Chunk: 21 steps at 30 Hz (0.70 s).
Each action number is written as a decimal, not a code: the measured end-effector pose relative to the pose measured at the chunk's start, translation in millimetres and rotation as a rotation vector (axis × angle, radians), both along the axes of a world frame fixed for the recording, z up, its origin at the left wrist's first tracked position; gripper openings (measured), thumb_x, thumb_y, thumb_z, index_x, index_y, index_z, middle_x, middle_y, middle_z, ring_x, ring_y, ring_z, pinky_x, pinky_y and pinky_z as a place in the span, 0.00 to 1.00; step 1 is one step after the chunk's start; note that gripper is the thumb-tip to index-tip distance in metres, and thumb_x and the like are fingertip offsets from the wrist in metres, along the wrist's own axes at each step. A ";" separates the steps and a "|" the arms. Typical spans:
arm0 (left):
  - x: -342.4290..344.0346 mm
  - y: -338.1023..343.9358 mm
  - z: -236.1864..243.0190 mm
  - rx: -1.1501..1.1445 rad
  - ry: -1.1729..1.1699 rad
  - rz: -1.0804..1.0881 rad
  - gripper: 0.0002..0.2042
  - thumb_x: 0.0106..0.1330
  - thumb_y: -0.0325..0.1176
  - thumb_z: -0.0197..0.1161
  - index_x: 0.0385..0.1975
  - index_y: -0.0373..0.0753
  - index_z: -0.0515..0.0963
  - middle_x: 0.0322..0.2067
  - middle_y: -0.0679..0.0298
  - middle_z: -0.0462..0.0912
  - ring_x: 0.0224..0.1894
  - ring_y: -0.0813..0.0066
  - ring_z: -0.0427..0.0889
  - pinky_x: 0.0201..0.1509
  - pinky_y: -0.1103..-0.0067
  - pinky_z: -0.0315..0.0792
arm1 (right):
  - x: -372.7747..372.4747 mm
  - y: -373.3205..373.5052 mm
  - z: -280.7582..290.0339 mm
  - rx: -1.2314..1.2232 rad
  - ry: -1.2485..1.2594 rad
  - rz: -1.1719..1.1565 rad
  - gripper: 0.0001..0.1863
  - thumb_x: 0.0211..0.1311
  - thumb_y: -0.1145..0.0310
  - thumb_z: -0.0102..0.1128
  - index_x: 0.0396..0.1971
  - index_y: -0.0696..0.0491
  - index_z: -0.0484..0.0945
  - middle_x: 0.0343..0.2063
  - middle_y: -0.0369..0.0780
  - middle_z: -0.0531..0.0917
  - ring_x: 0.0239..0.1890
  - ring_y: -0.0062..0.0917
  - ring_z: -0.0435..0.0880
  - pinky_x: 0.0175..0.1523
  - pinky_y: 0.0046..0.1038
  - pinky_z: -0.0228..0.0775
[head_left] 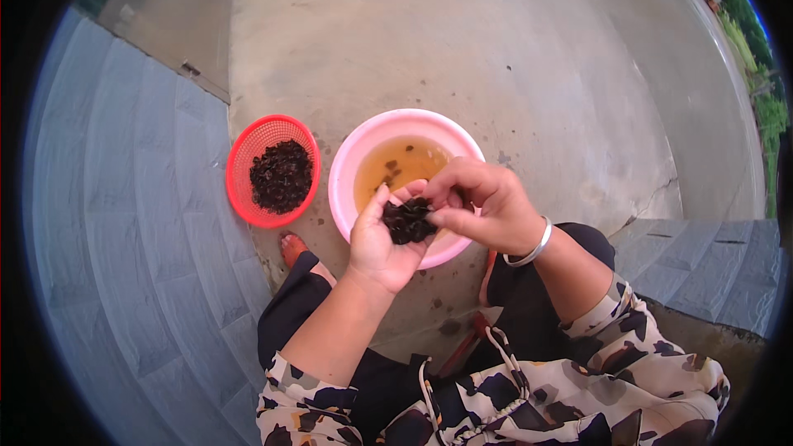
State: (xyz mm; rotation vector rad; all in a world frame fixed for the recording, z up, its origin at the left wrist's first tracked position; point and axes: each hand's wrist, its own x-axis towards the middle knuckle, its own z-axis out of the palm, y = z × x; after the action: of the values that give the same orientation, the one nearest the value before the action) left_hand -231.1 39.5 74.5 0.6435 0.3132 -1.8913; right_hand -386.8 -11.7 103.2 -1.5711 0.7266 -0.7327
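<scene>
Blk clump (407, 220) clamped in L grip (382, 249), R grip (496, 208); spotted concrete flr (429, 41), grey tiles (157, 231)

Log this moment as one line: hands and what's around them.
Left hand: cups dark ruffled clump | Right hand: touching clump | Beneath: pink basin, amber liquid | Left of basin: red basket, dark pieces

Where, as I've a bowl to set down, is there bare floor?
Bare floor lies beyond the pink basin and right of it, past the right hand. Crowded: around the left hand and between basin and red basket.
</scene>
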 end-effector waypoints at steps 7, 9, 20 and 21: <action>-10.3 -2.8 0.4 -0.016 -0.086 -0.090 0.15 0.65 0.41 0.42 0.42 0.38 0.69 0.43 0.61 0.73 0.46 0.67 0.72 0.52 0.69 0.65 | 8.0 6.0 -38.1 -0.207 0.086 -0.009 0.09 0.47 0.80 0.59 0.32 0.60 0.74 0.28 0.35 0.77 0.33 0.16 0.74 0.34 0.19 0.67; -13.1 -5.5 -2.9 -0.015 -0.101 -0.110 0.14 0.65 0.40 0.42 0.41 0.38 0.70 0.41 0.61 0.73 0.44 0.68 0.72 0.51 0.71 0.66 | 7.5 7.2 -35.1 0.255 -0.154 -0.171 0.04 0.49 0.76 0.57 0.25 0.60 0.75 0.20 0.36 0.76 0.24 0.20 0.76 0.30 0.22 0.68; -19.9 -12.8 -5.6 -0.207 -0.585 -0.187 0.07 0.61 0.28 0.54 0.37 0.34 0.70 0.29 0.62 0.74 0.29 0.78 0.73 0.27 0.83 0.68 | -20.9 -13.1 -36.4 0.616 -0.146 -0.255 0.03 0.51 0.77 0.57 0.26 0.58 0.72 0.19 0.35 0.76 0.15 0.13 0.71 0.18 0.14 0.61; -18.6 -13.4 -6.4 -0.242 -0.659 -0.193 0.07 0.60 0.26 0.54 0.38 0.34 0.69 0.30 0.60 0.74 0.28 0.78 0.72 0.26 0.84 0.67 | -22.1 -14.5 -36.7 0.761 -0.244 -0.232 0.03 0.51 0.77 0.57 0.26 0.58 0.72 0.19 0.36 0.76 0.15 0.14 0.72 0.18 0.14 0.60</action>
State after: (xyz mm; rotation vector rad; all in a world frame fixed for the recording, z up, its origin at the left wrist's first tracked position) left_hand -249.7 26.0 68.2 1.1076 -0.4064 -1.7431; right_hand -409.0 -26.2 66.5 -0.7035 0.8777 -0.6866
